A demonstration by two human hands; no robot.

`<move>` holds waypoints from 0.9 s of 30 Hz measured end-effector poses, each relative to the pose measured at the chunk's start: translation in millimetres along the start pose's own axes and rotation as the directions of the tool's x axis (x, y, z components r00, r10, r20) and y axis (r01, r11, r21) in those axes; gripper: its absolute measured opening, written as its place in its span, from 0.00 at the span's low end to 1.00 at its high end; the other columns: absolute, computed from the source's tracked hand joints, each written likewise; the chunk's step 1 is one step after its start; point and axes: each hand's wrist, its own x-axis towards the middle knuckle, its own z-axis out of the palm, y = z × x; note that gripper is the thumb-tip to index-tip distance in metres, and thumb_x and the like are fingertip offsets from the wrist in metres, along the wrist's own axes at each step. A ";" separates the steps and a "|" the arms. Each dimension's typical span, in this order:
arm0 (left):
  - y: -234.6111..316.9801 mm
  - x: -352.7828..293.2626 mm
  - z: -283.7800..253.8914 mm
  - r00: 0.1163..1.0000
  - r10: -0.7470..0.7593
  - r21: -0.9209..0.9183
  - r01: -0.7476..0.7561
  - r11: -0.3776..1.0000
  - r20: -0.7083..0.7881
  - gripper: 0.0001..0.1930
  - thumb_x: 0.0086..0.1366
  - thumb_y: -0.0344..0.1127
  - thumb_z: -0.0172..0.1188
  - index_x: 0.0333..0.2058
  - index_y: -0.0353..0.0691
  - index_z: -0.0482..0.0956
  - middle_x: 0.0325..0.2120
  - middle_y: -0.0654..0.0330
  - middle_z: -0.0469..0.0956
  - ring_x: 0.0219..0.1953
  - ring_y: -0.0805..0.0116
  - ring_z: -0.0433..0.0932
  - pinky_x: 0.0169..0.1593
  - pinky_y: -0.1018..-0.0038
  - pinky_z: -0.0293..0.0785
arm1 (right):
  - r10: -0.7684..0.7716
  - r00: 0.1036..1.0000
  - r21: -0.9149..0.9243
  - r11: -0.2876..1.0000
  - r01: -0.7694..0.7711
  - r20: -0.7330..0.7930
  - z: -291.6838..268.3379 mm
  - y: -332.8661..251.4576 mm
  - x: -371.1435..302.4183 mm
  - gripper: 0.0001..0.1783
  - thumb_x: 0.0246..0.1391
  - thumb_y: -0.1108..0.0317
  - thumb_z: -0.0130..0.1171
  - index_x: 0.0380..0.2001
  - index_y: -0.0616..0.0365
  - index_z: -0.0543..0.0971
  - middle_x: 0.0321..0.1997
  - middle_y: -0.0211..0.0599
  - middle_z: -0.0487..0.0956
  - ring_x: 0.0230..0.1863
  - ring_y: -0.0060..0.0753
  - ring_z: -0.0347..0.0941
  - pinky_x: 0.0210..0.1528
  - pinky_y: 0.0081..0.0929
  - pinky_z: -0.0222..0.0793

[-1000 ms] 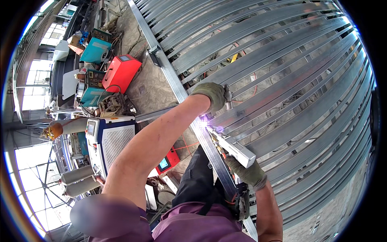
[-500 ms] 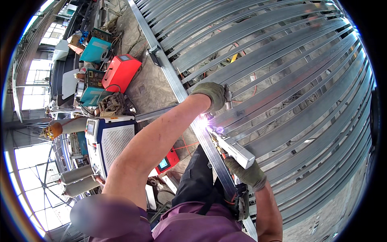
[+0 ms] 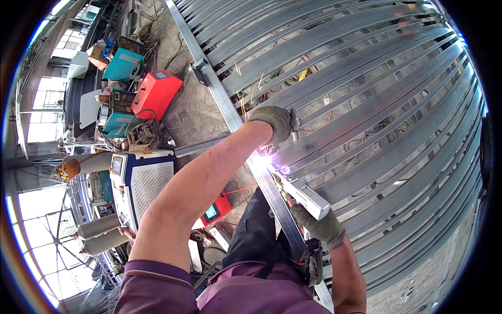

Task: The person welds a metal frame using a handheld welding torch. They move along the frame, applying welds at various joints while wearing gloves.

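Note:
My right hand (image 3: pixel 321 226), in a dark green work glove, is closed around a silver-white handheld welding gun (image 3: pixel 308 198). Its nozzle meets the long steel rail (image 3: pixel 277 193), where a bright violet-white arc (image 3: pixel 264 160) hides the joint. Just beyond the arc, my gloved left hand (image 3: pixel 274 123) is in a fist over the frame's edge. Out of that fist sticks the metal head of what looks like a hammer (image 3: pixel 296 128); its handle is hidden. Thin sparks (image 3: pixel 243 104) scatter past the left hand along the rail.
Rows of grey steel bars (image 3: pixel 366 104) stretch to the right of the rail. On the left stand a white-and-blue machine (image 3: pixel 151 183), a red machine (image 3: pixel 158 94) and teal machines (image 3: pixel 125 63). A smaller red unit (image 3: pixel 217 210) sits near my legs. Cables lie on the concrete floor (image 3: pixel 193 115).
Sparks now spray toward the far left side of the frame, where none showed before. My left hand has shifted very slightly left; the welding gun stays nearly in place.

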 end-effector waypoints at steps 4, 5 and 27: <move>-3.8 1.1 1.4 0.999 0.023 0.059 -0.024 0.998 0.022 0.17 0.67 0.44 0.63 0.46 0.41 0.91 0.45 0.50 0.90 0.51 0.49 0.88 0.53 0.60 0.83 | -0.046 0.999 -0.010 0.999 0.046 0.007 0.8 4.7 -0.9 0.25 0.70 0.62 0.71 0.65 0.61 0.81 0.50 0.36 0.88 0.46 0.24 0.82 0.46 0.29 0.80; -2.7 0.9 0.9 1.000 0.006 0.035 -0.007 0.999 0.016 0.17 0.67 0.44 0.62 0.46 0.41 0.91 0.45 0.50 0.90 0.51 0.49 0.88 0.53 0.60 0.83 | -0.076 0.997 -0.011 0.997 0.076 0.014 1.6 6.3 -0.8 0.25 0.71 0.63 0.70 0.66 0.60 0.80 0.47 0.30 0.86 0.39 0.19 0.78 0.39 0.26 0.77; 1.3 -2.7 -3.4 0.996 -0.047 0.037 0.045 0.998 0.078 0.23 0.76 0.49 0.50 0.53 0.41 0.89 0.51 0.52 0.88 0.56 0.52 0.85 0.58 0.60 0.78 | -0.110 0.994 0.011 0.994 0.110 0.021 2.3 3.7 -4.3 0.23 0.72 0.66 0.68 0.66 0.59 0.80 0.43 0.25 0.83 0.32 0.14 0.73 0.32 0.22 0.73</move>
